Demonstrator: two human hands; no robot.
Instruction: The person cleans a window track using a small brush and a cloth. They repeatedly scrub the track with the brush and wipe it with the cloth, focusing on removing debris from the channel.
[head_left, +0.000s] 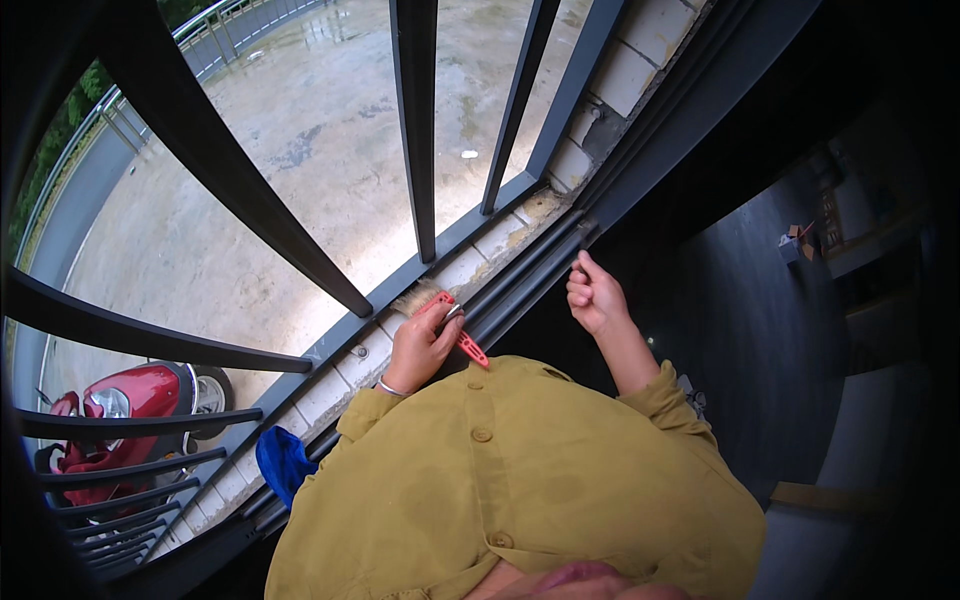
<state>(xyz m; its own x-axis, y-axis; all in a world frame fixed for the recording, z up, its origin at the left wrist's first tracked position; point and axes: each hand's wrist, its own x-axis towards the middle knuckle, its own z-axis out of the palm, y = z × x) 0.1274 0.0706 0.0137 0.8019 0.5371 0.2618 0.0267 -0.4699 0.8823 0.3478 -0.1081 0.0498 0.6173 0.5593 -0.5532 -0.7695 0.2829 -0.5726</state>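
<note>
My left hand (420, 349) grips a red plastic-handled brush (471, 348) over the window sill. The brush's pale bristles (418, 298) point toward the outer bars. A slim shiny item (452, 313), too small to identify, also sits between the fingers of this hand. My right hand (598, 298) is raised beside the dark metal window track (525, 274), near its corner, with the fingers curled in. Nothing shows between those fingers, though their inner side is partly hidden. White tiles (459, 268) with rough, chipped mortar line the sill between track and bars.
Dark metal security bars (417, 135) stand along the outer sill. A blue cloth (283, 461) lies over the sill at lower left. Outside, a red scooter (127, 405) is parked on concrete paving (300, 187). A box (791, 246) sits on the dark indoor floor (739, 322).
</note>
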